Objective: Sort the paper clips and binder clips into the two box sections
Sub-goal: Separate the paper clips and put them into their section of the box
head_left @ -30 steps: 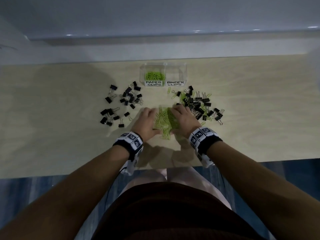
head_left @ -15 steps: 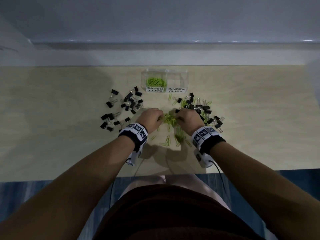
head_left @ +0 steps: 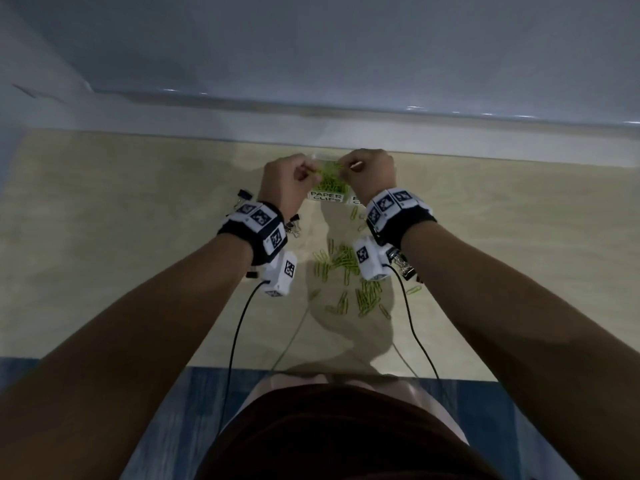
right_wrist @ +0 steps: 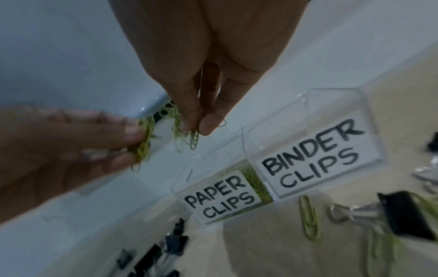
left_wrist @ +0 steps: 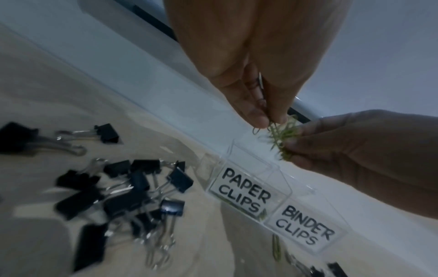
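Note:
Both hands hover side by side over the clear two-section box (head_left: 325,197) at the table's far edge. My left hand (head_left: 307,173) pinches a bunch of green paper clips (left_wrist: 272,129), and my right hand (head_left: 350,166) pinches another bunch (right_wrist: 187,135), above the section labelled PAPER CLIPS (left_wrist: 244,193). That section holds green paper clips (head_left: 329,185). The section labelled BINDER CLIPS (right_wrist: 312,157) looks empty in the right wrist view. More green paper clips (head_left: 346,265) lie loose on the table between my wrists.
A pile of black binder clips (left_wrist: 132,196) lies left of the box. Other binder clips (right_wrist: 403,213) and a loose paper clip (right_wrist: 309,217) lie right of it. A pale wall ledge (head_left: 450,133) runs directly behind the box. Cables hang from both wrist cameras.
Both hands gathered paper clips from the loose pile near me, lifted them and moved away to above the box. Some clips stayed scattered on the table.

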`<state>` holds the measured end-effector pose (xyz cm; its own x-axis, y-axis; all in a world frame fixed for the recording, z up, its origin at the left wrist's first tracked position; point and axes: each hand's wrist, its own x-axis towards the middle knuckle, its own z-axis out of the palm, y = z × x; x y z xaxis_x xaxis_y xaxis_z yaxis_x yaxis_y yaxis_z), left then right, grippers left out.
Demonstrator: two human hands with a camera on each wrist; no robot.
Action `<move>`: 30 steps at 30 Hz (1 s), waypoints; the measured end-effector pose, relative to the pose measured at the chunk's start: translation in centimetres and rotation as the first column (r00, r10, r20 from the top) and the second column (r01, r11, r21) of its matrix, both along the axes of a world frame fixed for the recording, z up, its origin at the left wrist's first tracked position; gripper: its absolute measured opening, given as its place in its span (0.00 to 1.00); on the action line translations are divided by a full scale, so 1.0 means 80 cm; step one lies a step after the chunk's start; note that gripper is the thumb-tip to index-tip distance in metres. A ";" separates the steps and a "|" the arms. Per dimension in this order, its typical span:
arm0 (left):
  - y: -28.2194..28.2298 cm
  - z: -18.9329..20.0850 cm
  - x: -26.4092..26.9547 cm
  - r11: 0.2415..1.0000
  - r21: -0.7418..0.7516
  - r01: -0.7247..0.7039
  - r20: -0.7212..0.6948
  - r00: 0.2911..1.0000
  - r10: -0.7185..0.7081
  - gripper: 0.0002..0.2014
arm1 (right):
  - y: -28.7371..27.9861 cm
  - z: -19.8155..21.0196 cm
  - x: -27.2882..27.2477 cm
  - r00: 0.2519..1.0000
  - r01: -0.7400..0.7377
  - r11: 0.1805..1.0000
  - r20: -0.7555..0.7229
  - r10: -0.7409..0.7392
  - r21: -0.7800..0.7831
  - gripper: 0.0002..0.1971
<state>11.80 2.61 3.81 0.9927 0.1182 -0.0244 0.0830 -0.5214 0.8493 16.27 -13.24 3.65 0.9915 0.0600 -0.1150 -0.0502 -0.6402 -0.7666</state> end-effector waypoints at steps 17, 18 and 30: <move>-0.030 -0.059 -0.048 0.776 0.429 0.463 -0.168 0.885 -0.435 0.15 | -0.058 -0.047 -0.109 0.805 -0.593 0.735 -0.273 0.527 -0.328 0.21; -0.026 -0.065 -0.061 0.750 0.413 0.516 -0.240 0.857 -0.457 0.18 | -0.053 -0.051 -0.115 0.785 -0.619 0.703 -0.276 0.554 -0.350 0.26; -0.064 -0.093 -0.116 0.804 0.311 0.507 -0.316 0.853 -0.415 0.21 | -0.060 -0.065 -0.151 0.848 -0.530 0.737 -0.255 0.465 -0.419 0.20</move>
